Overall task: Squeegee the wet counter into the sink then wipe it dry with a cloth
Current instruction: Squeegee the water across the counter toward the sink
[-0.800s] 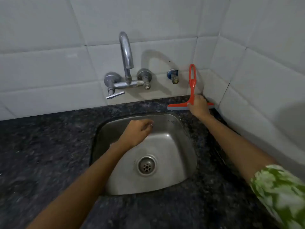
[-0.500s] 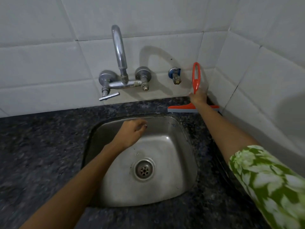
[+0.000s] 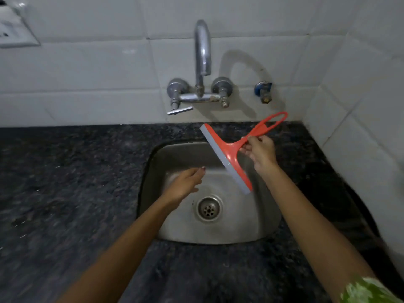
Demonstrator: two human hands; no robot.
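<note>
Now | dark counter (image 3: 65, 193), white tiles (image 3: 87, 68) | right hand (image 3: 261, 154) grips squeegee (image 3: 231, 154) | left hand (image 3: 183, 185) relaxed

No text, label, brand or number can be read anywhere in the view.

Person, two forearms in view, both bare from wrist to past the elbow. Left hand (image 3: 185, 184): a dark-painted nail shows on one fingertip; no ring or band visible. Right hand (image 3: 261, 153): unadorned; right upper arm carries a short sleeve (image 3: 369, 290) in a green and white blotched print, edge blurred.
</note>
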